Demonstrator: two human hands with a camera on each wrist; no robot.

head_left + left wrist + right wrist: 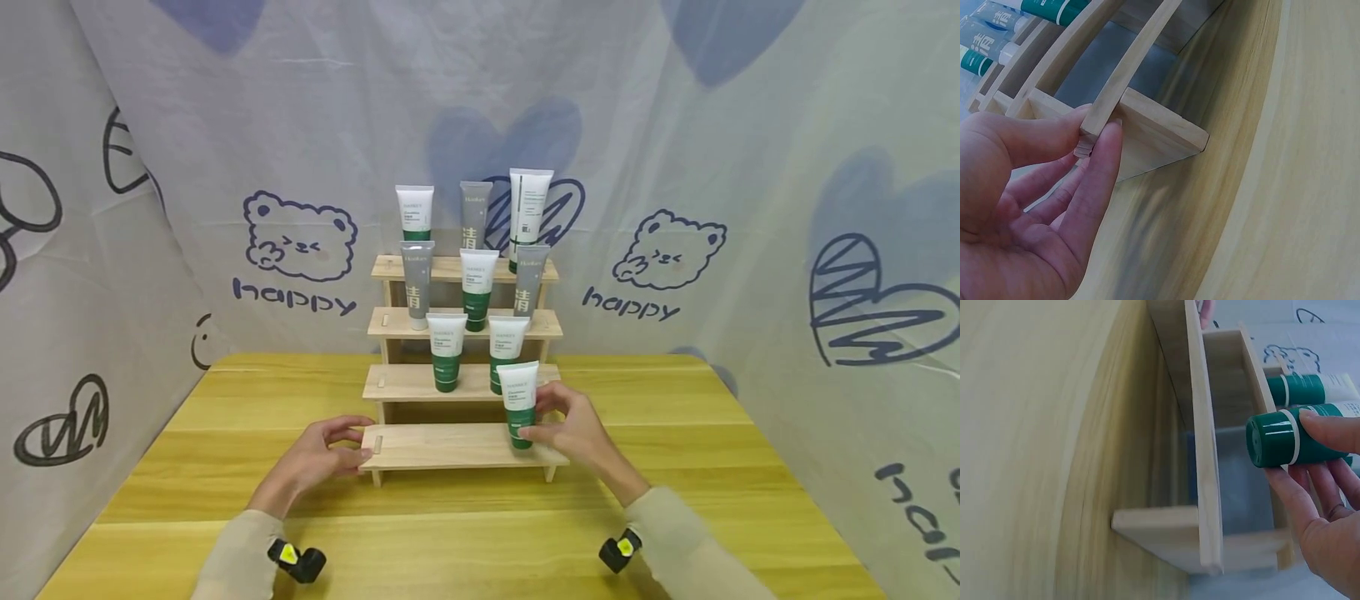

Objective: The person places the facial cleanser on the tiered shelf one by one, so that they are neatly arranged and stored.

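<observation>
My right hand (577, 425) holds a white-and-green squeeze tube (519, 404), cap down, over the right part of the lowest board of a stepped wooden display rack (442, 450). In the right wrist view the thumb lies on the tube's green part (1322, 440), fingers curled behind it, and a gap shows between the cap and the front board (1205, 444). My left hand (326, 454) pinches the left end of that lowest board; the left wrist view shows thumb and index finger (1094, 181) on either side of the board's tip (1094, 122).
Two white-and-green tubes (447, 354) stand on the second step. Higher up are grey tubes (417, 283), more white-and-green ones (477, 287) and a taller white tube (529, 208). The rack stands on a wooden table (450, 542) before a printed cloth backdrop (300, 100).
</observation>
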